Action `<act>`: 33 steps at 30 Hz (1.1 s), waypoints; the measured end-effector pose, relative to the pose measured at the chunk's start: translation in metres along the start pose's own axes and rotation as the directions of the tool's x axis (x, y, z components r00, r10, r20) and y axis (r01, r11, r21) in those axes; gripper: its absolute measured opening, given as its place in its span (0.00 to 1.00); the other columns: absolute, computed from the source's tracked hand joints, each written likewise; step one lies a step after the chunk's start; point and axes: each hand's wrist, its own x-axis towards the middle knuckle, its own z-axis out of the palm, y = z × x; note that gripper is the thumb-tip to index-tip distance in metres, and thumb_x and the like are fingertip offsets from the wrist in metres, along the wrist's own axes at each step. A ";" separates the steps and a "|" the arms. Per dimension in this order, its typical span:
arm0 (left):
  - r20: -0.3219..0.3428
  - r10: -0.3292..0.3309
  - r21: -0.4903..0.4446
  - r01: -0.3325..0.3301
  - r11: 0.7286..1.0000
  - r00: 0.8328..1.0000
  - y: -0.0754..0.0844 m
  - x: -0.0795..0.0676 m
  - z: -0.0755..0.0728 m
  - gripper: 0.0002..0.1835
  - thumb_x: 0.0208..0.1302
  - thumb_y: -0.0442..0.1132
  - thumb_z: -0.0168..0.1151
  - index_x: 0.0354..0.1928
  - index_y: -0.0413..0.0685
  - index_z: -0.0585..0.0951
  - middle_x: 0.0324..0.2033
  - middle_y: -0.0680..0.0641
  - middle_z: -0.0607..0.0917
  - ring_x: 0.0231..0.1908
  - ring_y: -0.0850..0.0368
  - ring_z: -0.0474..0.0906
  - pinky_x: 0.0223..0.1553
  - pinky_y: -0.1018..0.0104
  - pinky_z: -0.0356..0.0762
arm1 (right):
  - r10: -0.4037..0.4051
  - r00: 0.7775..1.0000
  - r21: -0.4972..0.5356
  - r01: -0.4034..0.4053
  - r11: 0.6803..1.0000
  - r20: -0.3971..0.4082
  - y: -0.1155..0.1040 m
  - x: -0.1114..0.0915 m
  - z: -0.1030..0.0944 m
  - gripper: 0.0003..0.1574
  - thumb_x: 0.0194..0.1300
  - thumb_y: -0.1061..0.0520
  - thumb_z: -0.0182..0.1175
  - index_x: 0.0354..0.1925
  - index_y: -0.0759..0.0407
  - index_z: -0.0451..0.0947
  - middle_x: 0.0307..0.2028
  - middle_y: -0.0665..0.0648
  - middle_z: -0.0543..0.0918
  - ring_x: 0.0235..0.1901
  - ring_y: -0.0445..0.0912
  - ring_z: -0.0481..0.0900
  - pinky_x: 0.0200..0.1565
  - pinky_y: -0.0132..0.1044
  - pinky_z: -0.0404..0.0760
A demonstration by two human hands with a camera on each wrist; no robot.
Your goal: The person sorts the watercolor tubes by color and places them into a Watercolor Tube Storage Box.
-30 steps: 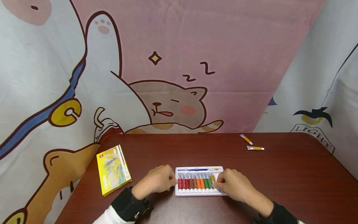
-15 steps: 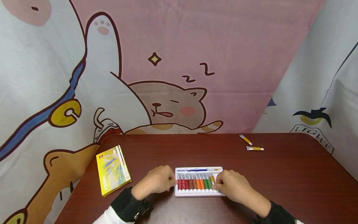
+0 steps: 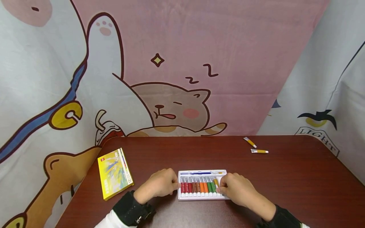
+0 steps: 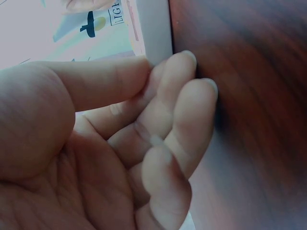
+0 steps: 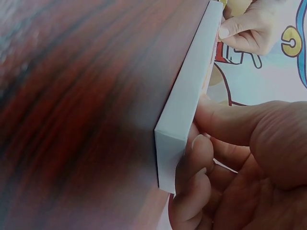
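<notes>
A white tray of paint tubes (image 3: 202,198) lies on the table in the head view. Red, brown, orange, green and yellow-ochre tubes stand in a row inside it, below a thin blue paintbrush (image 3: 199,173). My left hand (image 3: 162,183) grips the tray's left end between thumb and fingers; in the left wrist view the fingertips (image 4: 184,62) meet its white side wall. At the opposite end my right hand (image 3: 239,189) holds the tray, thumb over the rim and fingers against the outer side. Its thumb lies close to the ochre tube (image 3: 216,182), and it hides the tray's right end.
Toward the back right of the brown table (image 3: 299,177) lie two loose yellow-ochre paint tubes (image 3: 250,142), one of them more level (image 3: 259,151). A yellow paint box (image 3: 115,174) rests at the left edge. Behind hangs a cartoon-printed cloth (image 3: 228,57).
</notes>
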 end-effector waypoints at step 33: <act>0.005 0.001 0.004 -0.001 1.000 1.000 0.000 0.000 0.000 0.18 0.61 0.47 0.62 0.12 0.59 0.78 0.06 0.60 0.74 0.13 0.62 0.70 0.17 0.65 0.64 | -0.211 0.965 -0.003 0.213 0.977 -0.156 0.016 -0.004 -0.012 0.04 0.57 0.51 0.66 0.32 0.47 0.81 0.28 0.38 0.76 0.26 0.33 0.71 0.26 0.32 0.75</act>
